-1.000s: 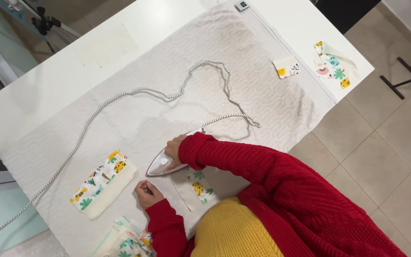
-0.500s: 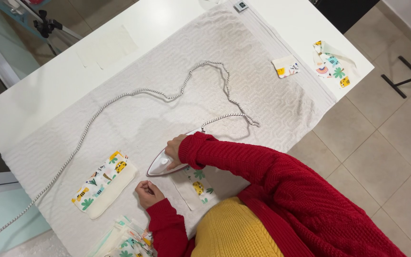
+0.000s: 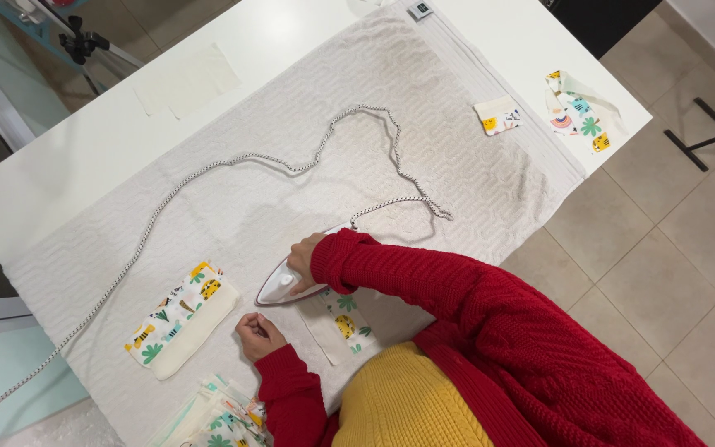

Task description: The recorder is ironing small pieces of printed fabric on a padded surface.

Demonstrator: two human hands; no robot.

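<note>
Your right hand is wrapped around the handle of the white iron, which lies flat on the near end of a printed fabric piece close to the towel's front edge; your left hand rests curled in a loose fist on the quilted white towel just beside the iron's tip, pinching nothing that shows; the towel's middle and far half lie open, crossed only by the iron's braided cord, which loops behind the iron and trails off the left edge; a folded printed piece lies to the left, a stack of printed pieces at the front edge; two small printed scraps sit at the far right corner of the tabletop.
</note>
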